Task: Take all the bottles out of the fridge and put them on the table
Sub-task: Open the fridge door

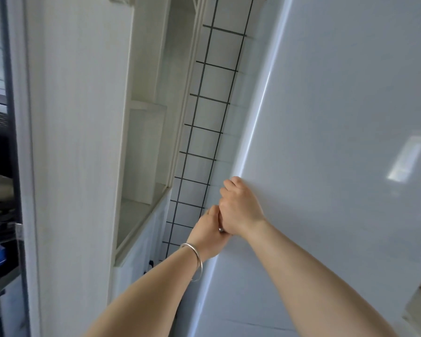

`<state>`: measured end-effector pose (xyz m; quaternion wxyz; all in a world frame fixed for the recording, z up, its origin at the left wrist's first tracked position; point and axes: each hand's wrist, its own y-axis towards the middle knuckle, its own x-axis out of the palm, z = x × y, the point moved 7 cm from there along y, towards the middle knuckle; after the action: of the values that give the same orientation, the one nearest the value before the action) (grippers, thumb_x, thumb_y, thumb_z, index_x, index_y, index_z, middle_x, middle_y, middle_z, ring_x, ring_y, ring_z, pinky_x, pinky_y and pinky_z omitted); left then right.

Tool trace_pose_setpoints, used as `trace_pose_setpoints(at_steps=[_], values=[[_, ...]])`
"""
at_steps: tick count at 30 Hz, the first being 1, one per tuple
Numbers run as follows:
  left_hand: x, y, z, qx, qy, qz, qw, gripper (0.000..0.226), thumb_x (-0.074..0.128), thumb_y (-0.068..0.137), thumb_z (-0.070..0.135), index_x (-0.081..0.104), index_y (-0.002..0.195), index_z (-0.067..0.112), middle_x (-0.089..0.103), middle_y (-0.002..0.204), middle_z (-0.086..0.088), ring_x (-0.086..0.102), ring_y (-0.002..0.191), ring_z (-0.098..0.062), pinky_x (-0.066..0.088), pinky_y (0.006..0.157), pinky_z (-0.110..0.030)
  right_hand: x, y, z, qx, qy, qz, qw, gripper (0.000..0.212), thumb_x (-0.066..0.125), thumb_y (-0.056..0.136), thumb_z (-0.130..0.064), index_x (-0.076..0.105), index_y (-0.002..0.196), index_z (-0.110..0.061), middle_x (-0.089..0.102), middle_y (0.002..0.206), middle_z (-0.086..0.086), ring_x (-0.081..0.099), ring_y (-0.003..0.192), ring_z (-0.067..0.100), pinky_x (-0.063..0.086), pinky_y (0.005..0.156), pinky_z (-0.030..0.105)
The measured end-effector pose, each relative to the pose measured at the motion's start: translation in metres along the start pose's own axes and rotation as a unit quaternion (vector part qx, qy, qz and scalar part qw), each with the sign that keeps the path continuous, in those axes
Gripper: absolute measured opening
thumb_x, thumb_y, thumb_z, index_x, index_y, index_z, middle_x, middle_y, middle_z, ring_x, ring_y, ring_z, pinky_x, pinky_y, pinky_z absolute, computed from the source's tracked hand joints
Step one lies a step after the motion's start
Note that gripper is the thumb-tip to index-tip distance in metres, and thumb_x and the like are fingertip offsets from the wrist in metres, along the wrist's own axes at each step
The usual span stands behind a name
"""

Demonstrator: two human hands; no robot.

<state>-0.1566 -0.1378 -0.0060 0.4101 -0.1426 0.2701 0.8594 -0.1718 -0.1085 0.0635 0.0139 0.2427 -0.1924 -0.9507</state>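
Note:
The white fridge (338,142) fills the right half of the head view, and its door is closed. My right hand (241,207) curls around the left edge of the fridge door at about mid height. Just below it, my left hand (209,229), with a silver bangle on the wrist, also grips that same door edge, touching the right hand. The fingertips of both hands are hidden behind the edge. No bottles and no table are in view.
A white tiled wall with dark grout (204,122) lies in the narrow gap left of the fridge. A white cabinet with open shelves (141,147) stands further left. A dark rack with items (0,190) is at the far left edge.

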Motion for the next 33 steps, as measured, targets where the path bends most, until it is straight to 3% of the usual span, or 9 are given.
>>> trace_pose_setpoints(at_steps=[8,11,15,19,22,25,28,33], values=[[-0.001,-0.042,0.02,0.049,0.021,0.032,0.998,0.028,0.064,0.08,0.021,0.047,0.095,0.006,0.062,0.085,-0.007,0.056,0.076,-0.023,0.046,0.066,-0.036,-0.044,-0.04,0.0,0.0,0.071,0.1,0.992,0.032,0.037,0.061,-0.022,0.062,0.042,-0.02,0.052,0.049,-0.003,0.051,0.061,0.02,0.033,0.079,0.029],[0.001,-0.073,0.032,0.052,0.012,0.044,0.998,0.026,0.066,0.077,0.021,0.046,0.09,0.011,0.062,0.082,-0.004,0.056,0.073,-0.022,0.046,0.064,-0.037,-0.07,-0.067,0.0,-0.003,0.105,0.136,0.985,0.029,0.038,0.06,-0.021,0.061,0.043,-0.017,0.052,0.049,-0.002,0.053,0.06,0.021,0.033,0.08,0.028],[0.009,-0.134,0.056,0.059,0.005,0.125,0.99,0.029,0.069,0.075,0.025,0.039,0.08,0.022,0.053,0.068,0.007,0.048,0.059,-0.016,0.04,0.055,-0.035,-0.108,-0.124,0.005,-0.013,0.13,0.198,0.972,0.022,0.049,0.065,-0.022,0.062,0.05,-0.014,0.054,0.054,0.0,0.053,0.062,0.022,0.036,0.088,0.028],[0.029,-0.19,0.078,0.057,-0.029,0.169,0.983,0.032,0.073,0.072,0.027,0.042,0.079,0.026,0.058,0.071,0.008,0.056,0.066,-0.01,0.048,0.059,-0.036,-0.135,-0.187,0.01,-0.013,0.151,0.24,0.959,0.022,0.053,0.074,-0.025,0.066,0.062,-0.012,0.061,0.065,0.001,0.06,0.073,0.023,0.032,0.106,0.032],[0.05,-0.23,0.099,0.076,-0.049,0.182,0.979,0.031,0.073,0.069,0.032,0.044,0.082,0.032,0.06,0.078,0.01,0.056,0.079,-0.001,0.046,0.059,-0.02,-0.151,-0.242,0.018,0.002,0.155,0.249,0.956,0.022,0.052,0.079,-0.025,0.069,0.071,-0.013,0.067,0.078,0.0,0.062,0.093,0.021,0.023,0.113,0.032],[0.077,-0.271,0.131,0.106,-0.074,0.179,0.975,0.035,0.072,0.068,0.037,0.039,0.08,0.038,0.059,0.083,0.008,0.054,0.084,0.004,0.042,0.061,-0.012,-0.169,-0.301,0.029,0.02,0.174,0.28,0.944,0.02,0.053,0.083,-0.02,0.069,0.073,-0.013,0.069,0.087,0.0,0.054,0.111,0.019,0.023,0.115,0.032],[0.103,-0.302,0.164,0.144,-0.072,0.167,0.973,0.026,0.057,0.065,0.05,0.04,0.081,0.039,0.059,0.084,0.006,0.056,0.077,-0.004,0.046,0.064,-0.019,-0.179,-0.354,0.043,0.046,0.176,0.278,0.943,0.016,0.056,0.085,-0.015,0.069,0.076,-0.012,0.071,0.097,0.003,0.049,0.118,0.02,0.022,0.116,0.032],[0.145,-0.343,0.21,0.256,0.029,0.145,0.955,0.026,0.059,0.075,0.037,0.05,0.093,0.021,0.058,0.087,0.002,0.055,0.077,-0.017,0.047,0.066,-0.03,-0.193,-0.444,0.067,0.116,0.2,0.281,0.932,0.009,0.056,0.088,-0.01,0.056,0.097,-0.011,0.068,0.109,0.01,0.047,0.122,0.023,0.028,0.113,0.034]])
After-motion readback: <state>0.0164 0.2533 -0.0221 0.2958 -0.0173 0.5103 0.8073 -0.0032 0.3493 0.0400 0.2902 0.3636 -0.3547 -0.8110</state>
